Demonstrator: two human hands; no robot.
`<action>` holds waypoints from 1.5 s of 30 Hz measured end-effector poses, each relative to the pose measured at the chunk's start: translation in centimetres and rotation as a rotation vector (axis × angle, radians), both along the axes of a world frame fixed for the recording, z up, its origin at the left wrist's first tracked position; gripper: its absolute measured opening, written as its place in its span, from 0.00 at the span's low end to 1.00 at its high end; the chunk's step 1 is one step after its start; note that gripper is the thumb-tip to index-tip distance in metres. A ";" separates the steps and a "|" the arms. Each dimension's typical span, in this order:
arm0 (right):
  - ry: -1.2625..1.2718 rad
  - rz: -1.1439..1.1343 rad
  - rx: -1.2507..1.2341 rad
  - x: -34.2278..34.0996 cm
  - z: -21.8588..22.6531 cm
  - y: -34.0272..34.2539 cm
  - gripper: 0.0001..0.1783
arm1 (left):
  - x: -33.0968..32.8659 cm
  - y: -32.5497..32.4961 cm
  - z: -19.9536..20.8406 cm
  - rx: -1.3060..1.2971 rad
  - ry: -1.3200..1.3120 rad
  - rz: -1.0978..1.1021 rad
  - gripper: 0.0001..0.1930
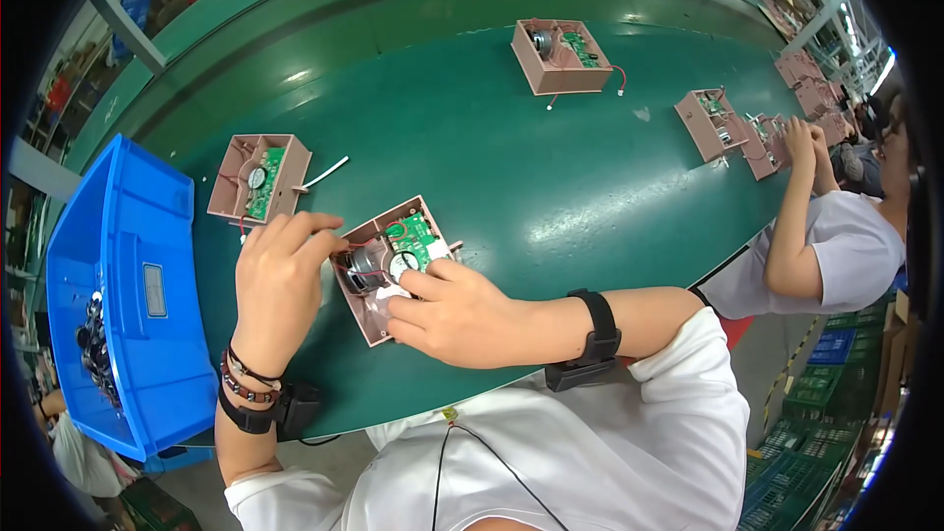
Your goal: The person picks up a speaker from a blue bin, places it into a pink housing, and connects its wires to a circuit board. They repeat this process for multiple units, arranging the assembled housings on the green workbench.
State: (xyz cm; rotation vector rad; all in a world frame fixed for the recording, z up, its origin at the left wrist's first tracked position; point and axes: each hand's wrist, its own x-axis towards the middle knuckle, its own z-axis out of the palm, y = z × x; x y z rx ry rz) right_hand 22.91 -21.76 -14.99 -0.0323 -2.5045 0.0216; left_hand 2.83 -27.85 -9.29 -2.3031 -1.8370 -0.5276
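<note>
In front of me on the green work surface (pixel 511 236) lies an open pink plastic casing (pixel 373 324), turned at a slant. Inside it are a green circuit board (pixel 421 232), a dark round speaker (pixel 366 269) and thin red wires. My left hand (pixel 280 270) is at the casing's upper left corner, fingers bent and pinched together; what is between the fingertips is hidden. From the right, my right hand (pixel 447 317) reaches over the near right wall, its fingers bent and gripping the casing beside a whitish patch near the speaker.
A similar casing (pixel 228 199) stands behind my left hand, and another (pixel 560 79) is farther back. At left sits a blue bin (pixel 147 374) with dark small parts (pixel 96 354). On the right, a co-worker's hands (pixel 804 143) are among several more pink casings (pixel 705 128).
</note>
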 end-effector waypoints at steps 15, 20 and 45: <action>-0.112 -0.547 -0.062 12.6 3.1 5.7 0.12 | -6.0 -3.1 -0.8 0.125 0.016 0.407 0.19; -0.178 -0.751 0.133 18.4 2.2 10.9 0.12 | -7.2 -2.7 -2.2 -0.017 -0.051 0.455 0.19; -0.168 0.154 -0.109 -1.0 4.6 5.2 0.18 | 2.0 -7.0 -0.6 -0.057 -0.097 0.073 0.15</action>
